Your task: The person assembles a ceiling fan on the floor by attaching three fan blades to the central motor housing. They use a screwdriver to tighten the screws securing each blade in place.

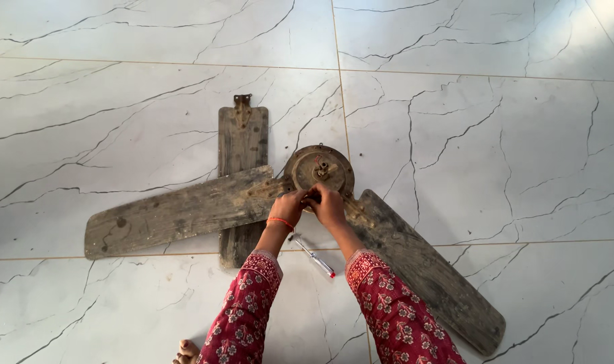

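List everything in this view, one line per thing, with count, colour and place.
Ceiling fan motor hub: one, rusty brown, on the floor at centre.
Attached fan blades: two, grimy grey-brown, one reaching left, one reaching lower right.
Loose fan blade: one, grey-brown, lying under the left blade, bracket end pointing away.
Screwdriver: one, clear handle with red tip, on the floor between the forearms.
Floor tiles: white marble pattern with dark veins, all around.
Toes: at the bottom edge.
Left hand: orange wristband, red floral sleeve, at the hub's near edge.
Right hand: red floral sleeve, fingers on the hub's near edge.
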